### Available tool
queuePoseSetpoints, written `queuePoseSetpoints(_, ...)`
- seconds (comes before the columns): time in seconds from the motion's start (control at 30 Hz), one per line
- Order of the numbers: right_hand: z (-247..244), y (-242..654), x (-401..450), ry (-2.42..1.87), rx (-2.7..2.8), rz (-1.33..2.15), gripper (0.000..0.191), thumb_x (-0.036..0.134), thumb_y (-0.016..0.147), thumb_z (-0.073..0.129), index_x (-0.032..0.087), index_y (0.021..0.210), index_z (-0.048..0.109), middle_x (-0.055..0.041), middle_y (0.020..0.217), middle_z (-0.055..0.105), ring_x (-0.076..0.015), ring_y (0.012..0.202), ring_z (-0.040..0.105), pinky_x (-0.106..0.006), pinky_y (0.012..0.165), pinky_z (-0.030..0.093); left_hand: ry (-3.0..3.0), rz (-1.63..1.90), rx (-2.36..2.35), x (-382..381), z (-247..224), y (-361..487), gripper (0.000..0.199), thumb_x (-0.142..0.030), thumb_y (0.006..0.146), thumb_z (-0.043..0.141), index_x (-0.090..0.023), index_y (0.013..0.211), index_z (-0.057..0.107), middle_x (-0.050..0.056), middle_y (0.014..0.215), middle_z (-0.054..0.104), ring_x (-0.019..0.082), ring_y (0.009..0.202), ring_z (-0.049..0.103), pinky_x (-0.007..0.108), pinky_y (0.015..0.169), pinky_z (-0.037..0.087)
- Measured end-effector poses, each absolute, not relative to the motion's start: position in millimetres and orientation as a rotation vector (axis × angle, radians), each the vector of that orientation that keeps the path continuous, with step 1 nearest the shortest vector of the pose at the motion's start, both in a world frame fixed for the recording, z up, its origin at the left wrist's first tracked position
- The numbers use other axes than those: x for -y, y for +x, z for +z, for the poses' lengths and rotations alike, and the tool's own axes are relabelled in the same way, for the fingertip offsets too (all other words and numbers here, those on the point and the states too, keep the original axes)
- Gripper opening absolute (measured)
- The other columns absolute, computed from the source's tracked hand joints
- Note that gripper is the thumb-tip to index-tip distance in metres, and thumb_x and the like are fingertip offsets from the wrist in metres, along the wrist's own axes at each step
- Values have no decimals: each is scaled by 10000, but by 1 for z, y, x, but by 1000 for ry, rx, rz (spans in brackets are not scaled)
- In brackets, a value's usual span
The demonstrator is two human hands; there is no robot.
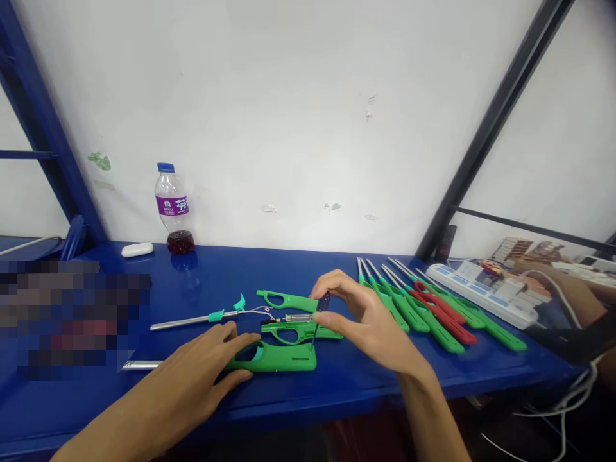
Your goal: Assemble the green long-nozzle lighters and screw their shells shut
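Note:
A long-nosed green lighter (289,358) lies flat near the table's front edge, its metal barrel partly covered by my left hand (219,356). That hand is closed on the lighter around its trigger opening. In my right hand (349,311), thumb and fingers pinch a small dark-handled screwdriver (324,301). Its thin shaft points down, with the tip at the right end of the green handle. Just behind lies an opened lighter: a green handle half (293,332), a separate green half shell (289,300), a clear fuel tank (296,317), and a loose metal barrel (185,322) with wires.
Several green and red lighters (423,305) lie in a row to the right, beside a white power strip (486,295). A drink bottle (173,208) and a white case (137,249) stand near the wall. Blurred-out items occupy the left side of the blue table (216,269).

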State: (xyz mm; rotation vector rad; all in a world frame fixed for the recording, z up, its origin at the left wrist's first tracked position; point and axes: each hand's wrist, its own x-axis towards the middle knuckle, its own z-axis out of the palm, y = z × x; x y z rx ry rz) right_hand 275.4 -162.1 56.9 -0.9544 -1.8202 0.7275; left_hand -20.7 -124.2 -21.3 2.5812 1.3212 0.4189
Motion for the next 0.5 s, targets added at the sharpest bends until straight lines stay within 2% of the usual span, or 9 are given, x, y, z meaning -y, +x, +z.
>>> queuePoseSetpoints(0.07, 57, 274, 162, -983, 1830, 660, 127, 292, 952, 742, 292, 1074, 710, -8, 1096, 663, -200, 1042, 641, -362, 971, 515, 2591, 403, -1327, 124, -21, -21, 410, -422, 1010, 580, -428, 1417, 623, 60, 1352, 670, 337, 1235, 665, 486, 1042, 537)
queuePoseSetpoints(0.2, 56, 271, 162, -996, 1878, 602, 327, 214, 1069, 528, 348, 1348, 635, -8, 1214, 688, -183, 1132, 635, -357, 995, 514, 2620, 382, -1353, 124, -21, -20, 405, -425, 1014, 579, -403, 1415, 636, 79, 1412, 655, 358, 1277, 645, 502, 1061, 526)
queuePoseSetpoints(0.27, 54, 269, 161, -998, 1874, 601, 283, 235, 1060, 556, 331, 1312, 641, -10, 1240, 683, -187, 1163, 626, -359, 1018, 510, 2627, 386, -1349, 124, -20, -19, 401, -420, 1011, 586, -394, 1407, 646, 81, 1414, 658, 360, 1263, 655, 498, 1049, 536)
queuePoseSetpoints(0.4, 51, 267, 158, -986, 1847, 575, 113, 246, 1005, 660, 284, 1112, 670, -10, 1117, 671, -190, 1058, 654, -360, 978, 531, 2615, 399, -1333, 123, -20, -19, 397, -399, 1003, 594, -405, 1396, 651, 65, 1380, 676, 351, 1258, 662, 484, 1032, 552)
queuePoseSetpoints(0.5, 50, 268, 159, -960, 1862, 609, 237, 209, 1062, 536, 306, 1239, 660, -23, 1196, 675, -182, 1073, 671, -361, 976, 548, 2590, 398, -1330, 121, -22, -20, 416, -385, 994, 604, -410, 1409, 637, 65, 1405, 661, 351, 1298, 639, 498, 1061, 535)
